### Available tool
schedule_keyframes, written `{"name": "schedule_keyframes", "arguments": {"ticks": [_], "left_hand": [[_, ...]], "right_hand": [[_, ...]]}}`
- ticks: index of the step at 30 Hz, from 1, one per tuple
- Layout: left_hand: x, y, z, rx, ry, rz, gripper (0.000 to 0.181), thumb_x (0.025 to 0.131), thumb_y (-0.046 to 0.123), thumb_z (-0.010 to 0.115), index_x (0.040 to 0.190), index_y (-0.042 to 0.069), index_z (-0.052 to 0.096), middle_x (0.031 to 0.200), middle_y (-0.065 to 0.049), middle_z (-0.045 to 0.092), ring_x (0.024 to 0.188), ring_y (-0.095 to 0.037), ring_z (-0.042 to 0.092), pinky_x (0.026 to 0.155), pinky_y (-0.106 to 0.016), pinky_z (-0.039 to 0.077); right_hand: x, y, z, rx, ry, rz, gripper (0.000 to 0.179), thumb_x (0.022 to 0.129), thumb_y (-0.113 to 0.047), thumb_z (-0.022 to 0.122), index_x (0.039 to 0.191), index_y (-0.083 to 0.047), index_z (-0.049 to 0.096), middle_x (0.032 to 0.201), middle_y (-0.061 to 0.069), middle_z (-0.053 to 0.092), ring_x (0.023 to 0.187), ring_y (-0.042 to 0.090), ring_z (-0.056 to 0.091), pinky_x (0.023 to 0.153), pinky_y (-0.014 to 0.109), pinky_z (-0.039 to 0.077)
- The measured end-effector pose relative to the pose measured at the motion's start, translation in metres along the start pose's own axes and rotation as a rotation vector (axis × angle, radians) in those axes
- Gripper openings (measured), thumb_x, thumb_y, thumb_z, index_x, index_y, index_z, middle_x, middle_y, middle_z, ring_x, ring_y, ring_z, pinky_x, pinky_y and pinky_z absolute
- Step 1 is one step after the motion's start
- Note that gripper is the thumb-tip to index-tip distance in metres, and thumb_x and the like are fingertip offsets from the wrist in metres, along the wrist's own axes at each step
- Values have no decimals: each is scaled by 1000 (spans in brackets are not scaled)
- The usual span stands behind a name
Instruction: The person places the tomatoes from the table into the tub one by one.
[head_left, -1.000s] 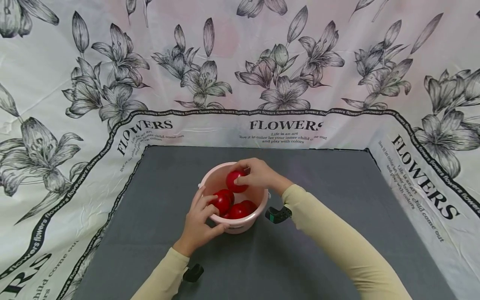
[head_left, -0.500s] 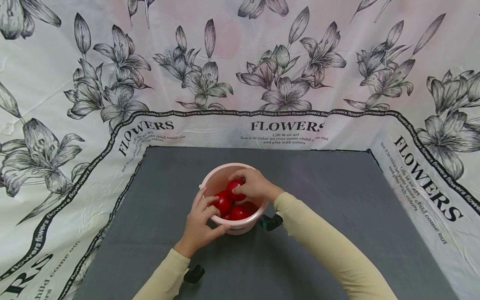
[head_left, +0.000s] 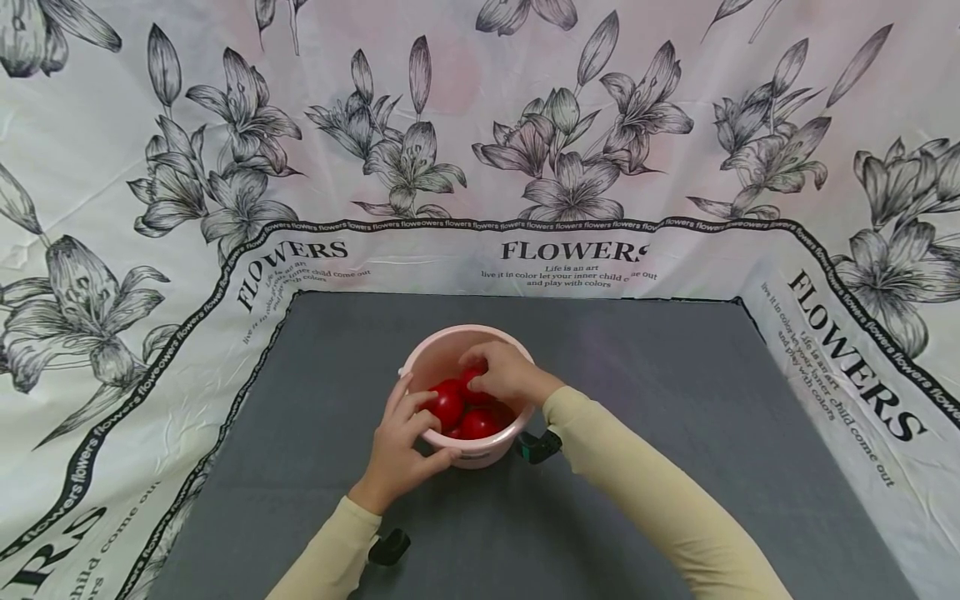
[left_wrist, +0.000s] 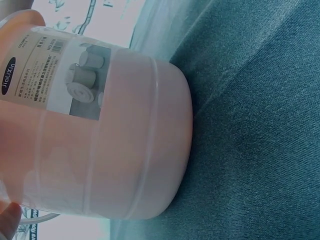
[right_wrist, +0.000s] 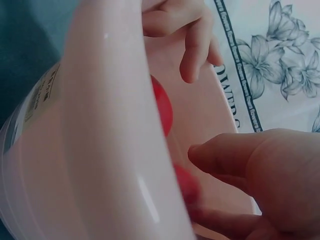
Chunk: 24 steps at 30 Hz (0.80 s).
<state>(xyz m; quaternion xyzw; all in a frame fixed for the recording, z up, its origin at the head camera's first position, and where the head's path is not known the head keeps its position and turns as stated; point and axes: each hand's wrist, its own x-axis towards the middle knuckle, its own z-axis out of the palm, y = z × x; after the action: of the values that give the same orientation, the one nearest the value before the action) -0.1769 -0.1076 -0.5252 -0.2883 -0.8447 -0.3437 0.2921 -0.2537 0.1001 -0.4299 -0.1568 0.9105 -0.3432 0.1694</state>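
Note:
A pink plastic bucket (head_left: 480, 457) stands upright on the grey cloth, with several glossy red balls (head_left: 478, 424) inside. My left hand (head_left: 397, 454) grips its near left side, fingers over the rim and thumb outside. Inside the bucket, my right hand (head_left: 510, 372) reaches down from the right over one red ball (head_left: 472, 379), largely covering it in the head view. In the right wrist view the thumb (right_wrist: 220, 155) stands apart from that blurred ball (right_wrist: 187, 185). In the left wrist view the bucket wall (left_wrist: 120, 150) bears a printed label (left_wrist: 50, 70).
A grey cloth (head_left: 637, 375) covers the work surface. White fabric (head_left: 420, 275) printed with flowers and lettering rises behind it and along the sides. A dark wrist camera (head_left: 538, 447) hangs beside the bucket's right side, another (head_left: 388, 547) below the left wrist.
My right hand has lowered a red ball deeper into the bucket, down to the other balls, and its fingers have loosened from it. My left hand stays on the rim.

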Motion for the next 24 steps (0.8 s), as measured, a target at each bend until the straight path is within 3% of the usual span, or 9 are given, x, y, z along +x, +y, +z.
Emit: {"name": "schedule_keyframes", "arguments": {"ticks": [7,15,24], "left_hand": [[1,2,0,-12,-18,-21,67,91,75,49,81,12,69,120,-14,69,133,-45,49,98,-63,54],[2,4,0,-6,-7,-13,65,92,75,49,80,14,68,119,-13,69,133,-44,49,97,-62,55],[1,1,2,5,16,5,63,92,74,48,80,14,67,119,-14,69,132,-44,50,95,-63,56]], "right_hand": [[0,1,1,-25,-3,-12,38,91,-12,73,129,-10,67,123,11,73,109,27,68,97,43,61],[-2,0,-2,23,-16,-18,39,92,-13,72,130,-8,66,126,13,72,109,27,68,95,42,62],[-12,-1,-23,74,3,8,42,95,-20,67,136,-11,63,134,14,67,121,31,64,98,44,60]]}}
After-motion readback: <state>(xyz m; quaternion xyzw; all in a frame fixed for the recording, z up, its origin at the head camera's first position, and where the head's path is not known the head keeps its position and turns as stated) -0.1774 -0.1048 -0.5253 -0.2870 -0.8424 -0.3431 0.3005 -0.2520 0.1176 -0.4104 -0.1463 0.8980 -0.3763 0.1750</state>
